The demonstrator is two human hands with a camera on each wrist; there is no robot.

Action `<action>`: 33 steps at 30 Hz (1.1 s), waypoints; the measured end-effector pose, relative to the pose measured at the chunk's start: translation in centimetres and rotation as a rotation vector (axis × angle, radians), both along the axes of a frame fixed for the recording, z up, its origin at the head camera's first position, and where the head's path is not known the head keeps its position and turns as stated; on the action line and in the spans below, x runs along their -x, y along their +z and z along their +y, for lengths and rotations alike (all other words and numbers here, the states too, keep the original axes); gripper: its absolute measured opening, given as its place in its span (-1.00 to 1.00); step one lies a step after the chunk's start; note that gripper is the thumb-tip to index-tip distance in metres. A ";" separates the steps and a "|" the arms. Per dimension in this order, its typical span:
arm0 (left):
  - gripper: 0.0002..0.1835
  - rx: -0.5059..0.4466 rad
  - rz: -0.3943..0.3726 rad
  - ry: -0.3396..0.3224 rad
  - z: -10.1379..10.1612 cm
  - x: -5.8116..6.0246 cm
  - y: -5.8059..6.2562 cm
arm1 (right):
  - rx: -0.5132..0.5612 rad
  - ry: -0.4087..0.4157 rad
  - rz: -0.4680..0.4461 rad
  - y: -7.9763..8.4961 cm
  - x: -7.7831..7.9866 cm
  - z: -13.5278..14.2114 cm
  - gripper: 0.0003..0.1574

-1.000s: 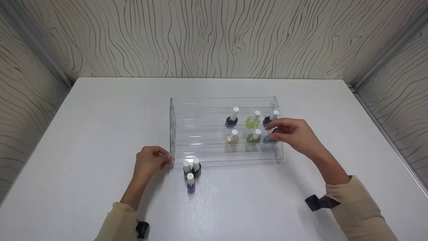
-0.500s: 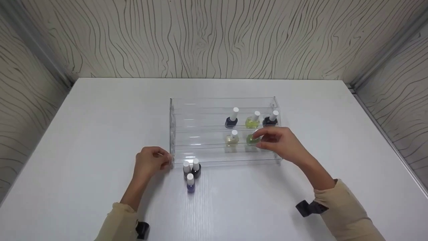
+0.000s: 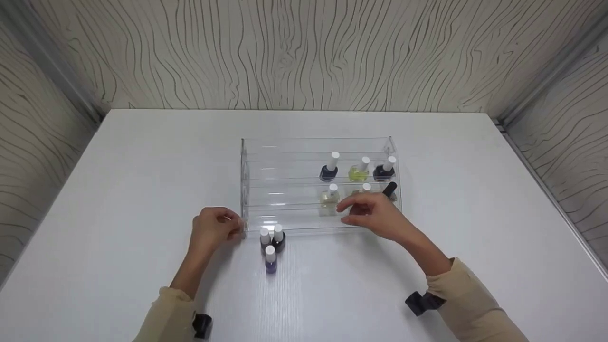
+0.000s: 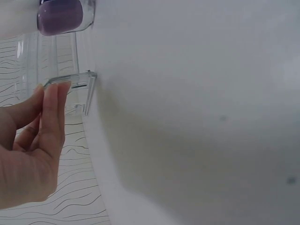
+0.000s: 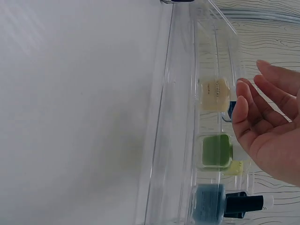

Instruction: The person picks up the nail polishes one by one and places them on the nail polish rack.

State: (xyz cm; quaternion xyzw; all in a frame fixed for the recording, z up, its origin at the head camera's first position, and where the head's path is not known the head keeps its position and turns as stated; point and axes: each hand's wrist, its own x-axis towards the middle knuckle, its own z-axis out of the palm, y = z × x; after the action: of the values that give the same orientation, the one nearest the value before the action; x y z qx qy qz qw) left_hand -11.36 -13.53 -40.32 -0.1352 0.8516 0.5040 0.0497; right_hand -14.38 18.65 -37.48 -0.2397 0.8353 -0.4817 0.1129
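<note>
A clear acrylic tiered rack [image 3: 285, 218] stands on the table with nail polish bottles in its right part. My left hand [image 3: 213, 228] pinches the rack's front left corner between thumb and fingertips; the left wrist view shows this grip on the edge. Over the rack's front right, my right hand [image 3: 375, 213] is loosely bent and holds nothing. Nearest to it are a pale yellow bottle [image 5: 215, 95] and a green bottle [image 5: 216, 151]. A blue bottle with a black cap [image 5: 209, 204] sits at the row's right end, mostly hidden by the hand in the head view.
Behind stand a dark blue bottle [image 3: 328, 173], a yellow bottle [image 3: 358, 173] and a black bottle [image 3: 384, 172], all white-capped. Before the rack's left front are two dark bottles and a purple bottle [image 3: 271, 266]. A patterned wall [image 3: 285, 57] rises behind the table.
My right hand has moved left and toward the front, from the blue bottle past the green one. The black cap has come into view. My left hand and the bottles have stayed put.
</note>
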 end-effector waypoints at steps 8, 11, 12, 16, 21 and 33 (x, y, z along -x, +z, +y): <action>-0.95 -0.018 0.026 0.001 0.0 0.0 0.0 | 0.016 0.029 -0.048 -1.0 -0.4 -1.2 -0.72; -0.95 -0.015 0.030 0.001 0.0 0.0 0.0 | 0.019 0.046 -0.045 -1.2 -0.4 -1.7 -0.73; -0.95 -0.014 0.031 0.002 0.0 0.0 0.0 | 0.021 0.051 -0.043 -1.3 -0.4 -1.8 -0.73; -0.95 -0.014 0.025 0.002 0.0 0.0 0.0 | 0.028 0.073 -0.032 -1.6 -0.4 -2.4 -0.73; -0.95 -0.014 0.022 -0.003 -0.1 0.0 0.0 | 0.028 0.095 -0.022 -1.9 -0.5 -3.1 -0.74; -0.94 -0.031 0.006 -0.002 -0.1 -0.1 -0.1 | 0.003 0.118 -0.023 -2.3 -0.6 -4.5 -0.75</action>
State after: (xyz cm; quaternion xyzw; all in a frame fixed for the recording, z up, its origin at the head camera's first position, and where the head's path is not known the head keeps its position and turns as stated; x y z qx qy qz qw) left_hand -11.30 -13.62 -40.42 -0.1319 0.8441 0.5174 0.0496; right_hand -13.75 14.10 -39.82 -0.2830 0.8177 -0.4781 0.1505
